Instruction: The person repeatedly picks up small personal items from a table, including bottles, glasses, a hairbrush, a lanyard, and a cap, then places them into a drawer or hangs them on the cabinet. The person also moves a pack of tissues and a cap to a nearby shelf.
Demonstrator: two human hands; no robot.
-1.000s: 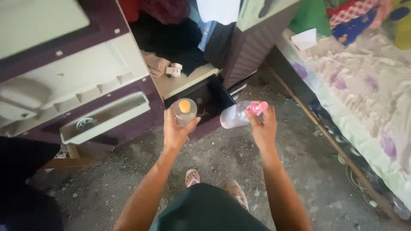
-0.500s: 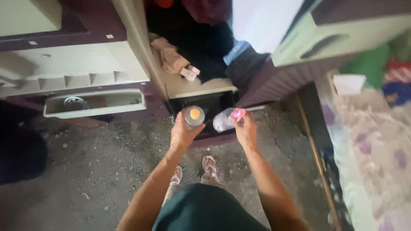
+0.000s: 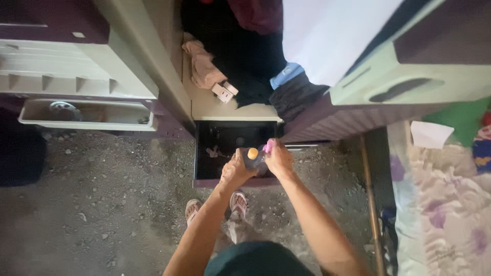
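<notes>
left hand (image 3: pixel 236 169) grip closed on orange-capped bottle (image 3: pixel 251 156), right hand (image 3: pixel 279 159) grip closed on pink-capped bottle (image 3: pixel 267 148), both over open dark drawer (image 3: pixel 225 145)

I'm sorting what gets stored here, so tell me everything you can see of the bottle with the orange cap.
The bottle with the orange cap is small, with a round orange top and a clear, greyish body that looks like plastic. It stands roughly upright, cap toward the camera, held in the left hand, over the front of the open dark drawer. The right hand, holding a pink-topped bottle, presses close beside it. Its contents cannot be made out.
</notes>
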